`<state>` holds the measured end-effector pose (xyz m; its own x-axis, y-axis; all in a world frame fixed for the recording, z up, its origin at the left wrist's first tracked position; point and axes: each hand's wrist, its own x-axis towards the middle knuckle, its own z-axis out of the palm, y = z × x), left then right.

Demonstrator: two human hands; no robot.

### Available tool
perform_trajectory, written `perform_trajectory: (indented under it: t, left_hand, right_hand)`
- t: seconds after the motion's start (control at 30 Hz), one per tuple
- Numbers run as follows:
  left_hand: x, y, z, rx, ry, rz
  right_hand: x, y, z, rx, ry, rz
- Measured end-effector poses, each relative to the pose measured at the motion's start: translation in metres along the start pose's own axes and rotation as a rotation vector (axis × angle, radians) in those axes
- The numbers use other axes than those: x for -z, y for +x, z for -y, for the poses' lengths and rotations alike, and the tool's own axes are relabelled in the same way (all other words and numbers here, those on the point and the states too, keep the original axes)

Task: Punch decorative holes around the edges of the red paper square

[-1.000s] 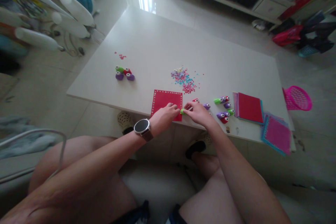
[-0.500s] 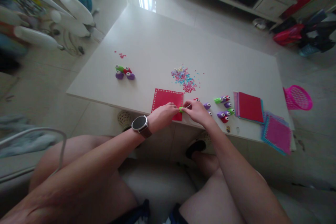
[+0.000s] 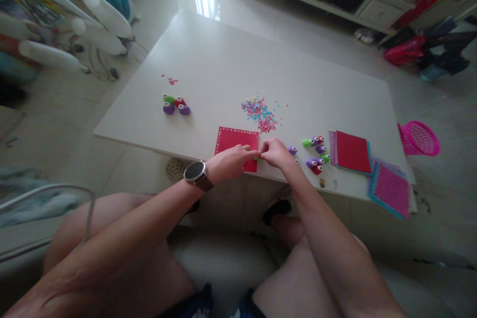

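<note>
A red paper sheet with a row of punched holes along its far and left edges lies at the table's near edge. My left hand, a watch on its wrist, rests across the sheet. Its extended fingers reach over a small green craft punch at the sheet's right edge and appear to steady it. My right hand is closed in a pinch, its fingertips meeting the left fingertips above the punch. Whatever that pinch holds is hidden. Just right of this hand sit purple craft punches with eye-like buttons.
Colourful paper confetti is heaped beyond the sheet. More punches stand at left, others at right. Stacked red paper and punched pink sheets lie on the right end, near a pink basket beyond the table.
My right hand has rolled inward and drawn its fingertips against my left fingertips. Less of the green punch shows. The sheet stays in place on the table.
</note>
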<state>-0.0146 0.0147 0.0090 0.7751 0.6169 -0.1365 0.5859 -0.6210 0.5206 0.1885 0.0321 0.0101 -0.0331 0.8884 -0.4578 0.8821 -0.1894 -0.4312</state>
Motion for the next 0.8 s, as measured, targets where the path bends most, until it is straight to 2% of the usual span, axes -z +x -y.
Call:
perform_trajectory:
  t: [0.2, 0.5, 0.63, 0.8]
  left_hand:
    - [0.000, 0.001, -0.004, -0.021, -0.026, -0.014]
    - [0.000, 0.003, -0.017, 0.034, 0.038, 0.012]
    - [0.002, 0.003, -0.016, 0.024, 0.042, -0.021]
    - [0.004, 0.002, -0.006, 0.024, 0.029, 0.005]
  right_hand:
    - [0.002, 0.004, 0.008, -0.058, -0.042, 0.024]
    - [0.001, 0.006, 0.007, -0.050, -0.083, 0.032]
    - [0.002, 0.005, 0.008, -0.051, -0.079, 0.039]
    - [0.008, 0.001, 0.003, -0.019, -0.060, 0.052]
